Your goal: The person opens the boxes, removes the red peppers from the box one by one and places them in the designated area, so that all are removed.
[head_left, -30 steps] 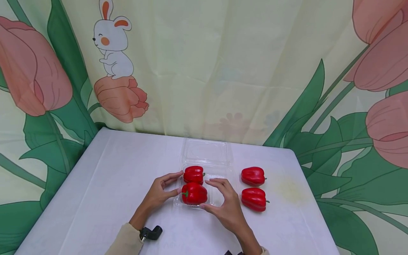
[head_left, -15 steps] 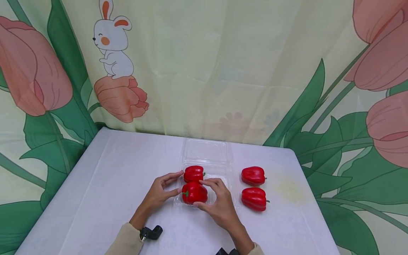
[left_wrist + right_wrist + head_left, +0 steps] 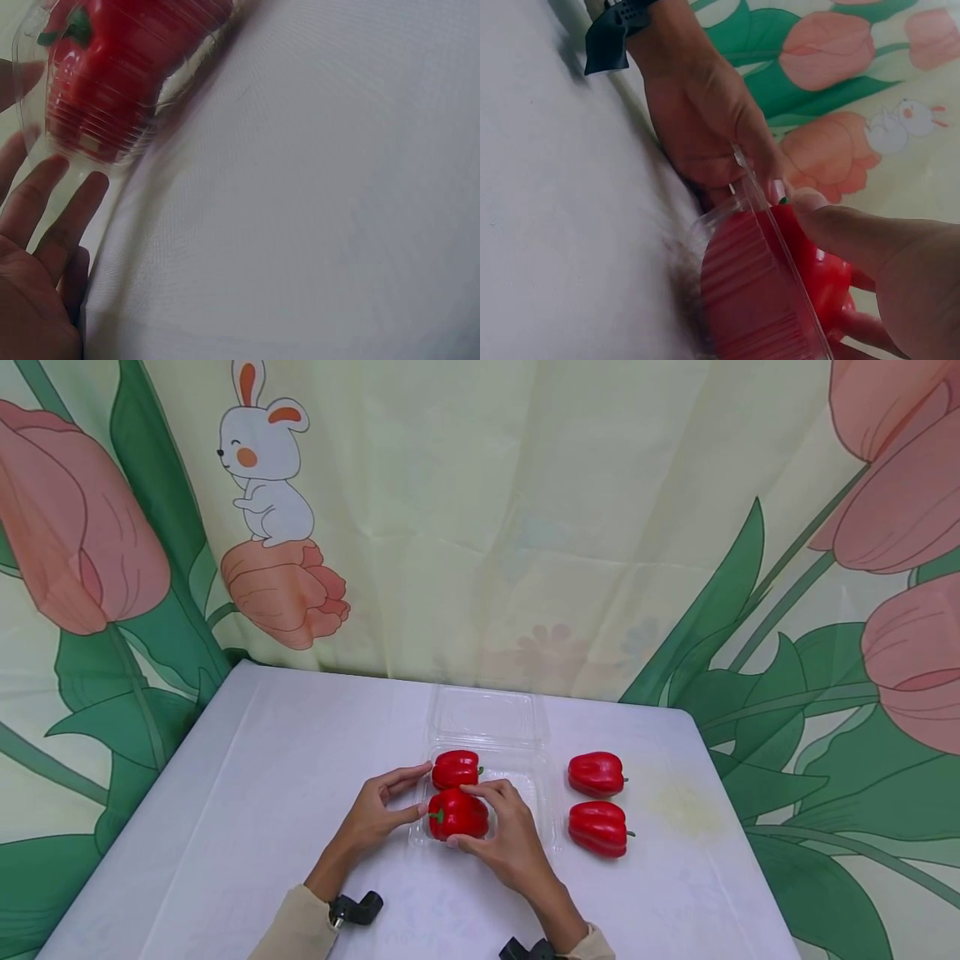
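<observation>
A clear plastic container with its lid folded back lies on the table. In its left half are two red bell peppers, the rear bell pepper and the front bell pepper. My right hand holds the front one between thumb and fingers; in the right wrist view the thumb lies across it above the rim. My left hand rests at the container's left side. Its fingers are spread and nearly straight against the plastic in the left wrist view.
Two more bell peppers, a rear one and a nearer one, lie right of the container on the white-covered table. A printed curtain hangs behind the table's far edge.
My right hand has moved left from the container's right half, and its thumb and fingers have closed round the front bell pepper. The left hand and the peppers stay in place.
</observation>
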Action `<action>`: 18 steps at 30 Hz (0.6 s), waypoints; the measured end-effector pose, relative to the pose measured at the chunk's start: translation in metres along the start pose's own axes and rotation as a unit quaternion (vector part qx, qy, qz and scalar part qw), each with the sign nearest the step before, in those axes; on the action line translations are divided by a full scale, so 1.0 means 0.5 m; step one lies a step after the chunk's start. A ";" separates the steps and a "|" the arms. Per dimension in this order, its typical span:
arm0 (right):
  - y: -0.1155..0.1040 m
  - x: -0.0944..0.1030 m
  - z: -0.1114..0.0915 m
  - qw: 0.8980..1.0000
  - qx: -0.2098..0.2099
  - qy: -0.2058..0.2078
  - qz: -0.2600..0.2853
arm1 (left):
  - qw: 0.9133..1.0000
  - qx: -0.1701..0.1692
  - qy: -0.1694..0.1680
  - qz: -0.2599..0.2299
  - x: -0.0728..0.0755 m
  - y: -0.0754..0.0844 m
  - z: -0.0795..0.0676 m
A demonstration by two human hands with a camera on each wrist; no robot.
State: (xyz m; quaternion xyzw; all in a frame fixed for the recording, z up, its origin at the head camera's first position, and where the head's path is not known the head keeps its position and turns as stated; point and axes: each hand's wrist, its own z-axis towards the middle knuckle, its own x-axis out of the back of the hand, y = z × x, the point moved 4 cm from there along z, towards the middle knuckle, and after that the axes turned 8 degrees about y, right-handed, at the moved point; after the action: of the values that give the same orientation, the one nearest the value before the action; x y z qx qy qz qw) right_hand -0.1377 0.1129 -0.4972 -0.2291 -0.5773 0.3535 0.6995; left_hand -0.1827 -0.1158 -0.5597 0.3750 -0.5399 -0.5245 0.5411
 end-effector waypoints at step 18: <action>-0.002 -0.011 0.003 1.000 -0.012 -0.015 0.022 | 1.000 -0.005 -0.005 -0.015 0.001 0.001 0.000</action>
State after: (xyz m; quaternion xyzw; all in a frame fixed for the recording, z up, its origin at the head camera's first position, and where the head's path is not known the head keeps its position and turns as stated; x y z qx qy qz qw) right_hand -0.1395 0.1079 -0.4996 -0.2448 -0.5867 0.3647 0.6803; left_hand -0.1825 -0.1165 -0.5593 0.3774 -0.5344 -0.5370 0.5326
